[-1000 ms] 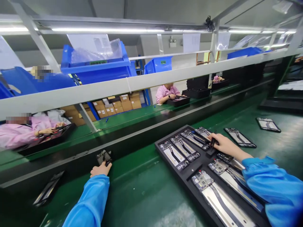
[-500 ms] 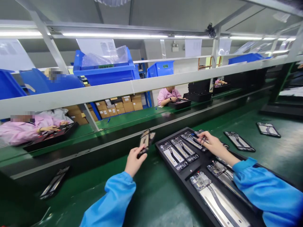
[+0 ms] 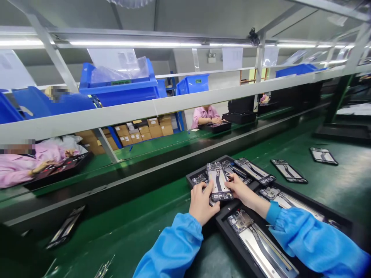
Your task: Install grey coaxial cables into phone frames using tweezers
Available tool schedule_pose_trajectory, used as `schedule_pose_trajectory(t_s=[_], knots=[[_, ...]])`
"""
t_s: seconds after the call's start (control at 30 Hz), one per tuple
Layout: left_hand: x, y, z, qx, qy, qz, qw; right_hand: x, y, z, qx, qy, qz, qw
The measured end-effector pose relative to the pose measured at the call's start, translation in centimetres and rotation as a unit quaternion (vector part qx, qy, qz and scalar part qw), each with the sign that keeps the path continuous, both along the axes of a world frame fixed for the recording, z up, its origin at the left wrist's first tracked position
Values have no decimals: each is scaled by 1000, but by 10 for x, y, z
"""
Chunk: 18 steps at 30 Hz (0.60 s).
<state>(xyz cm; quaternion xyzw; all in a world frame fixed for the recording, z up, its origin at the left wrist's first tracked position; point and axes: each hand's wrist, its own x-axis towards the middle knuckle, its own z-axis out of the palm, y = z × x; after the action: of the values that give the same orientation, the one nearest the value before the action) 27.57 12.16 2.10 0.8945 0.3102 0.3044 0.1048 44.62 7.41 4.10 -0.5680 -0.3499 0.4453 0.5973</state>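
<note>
My left hand (image 3: pixel 203 202) is closed on the left edge of an opened phone (image 3: pixel 218 181), its circuit board and silver frame facing up. My right hand (image 3: pixel 239 190) pinches the same phone's right edge. Something thin and dark, perhaps tweezers, shows by the right fingers; its kind is hard to tell. The phone is tilted above a black tray (image 3: pixel 222 227) that holds several similar phones. One large opened phone (image 3: pixel 261 247) lies in the near part, and another (image 3: pixel 290 200) sits beyond my right wrist. My hands partly hide the phones beneath.
Another opened phone (image 3: pixel 255 170) lies at the tray's far edge. Two more phones, one nearer (image 3: pixel 288 170) and one farther (image 3: pixel 323 155), rest on the green bench at right; one more (image 3: pixel 66 227) lies at left. A white rail (image 3: pixel 174 102) crosses ahead. Co-workers sit beyond.
My left hand has carried the phone rightward and lowered it over the tray. My right hand has come left from the far phones to the held phone. The view has shifted slightly.
</note>
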Motion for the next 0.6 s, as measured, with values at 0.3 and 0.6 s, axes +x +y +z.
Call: schedule_pose_trajectory(t_s=[0.3, 0.6], knots=[[-13, 33, 15, 54, 45, 7, 997, 25, -1, 11, -8, 3, -14, 1000], [0, 90, 5, -68, 27, 99, 992, 49, -11, 29, 25, 14, -57, 998]])
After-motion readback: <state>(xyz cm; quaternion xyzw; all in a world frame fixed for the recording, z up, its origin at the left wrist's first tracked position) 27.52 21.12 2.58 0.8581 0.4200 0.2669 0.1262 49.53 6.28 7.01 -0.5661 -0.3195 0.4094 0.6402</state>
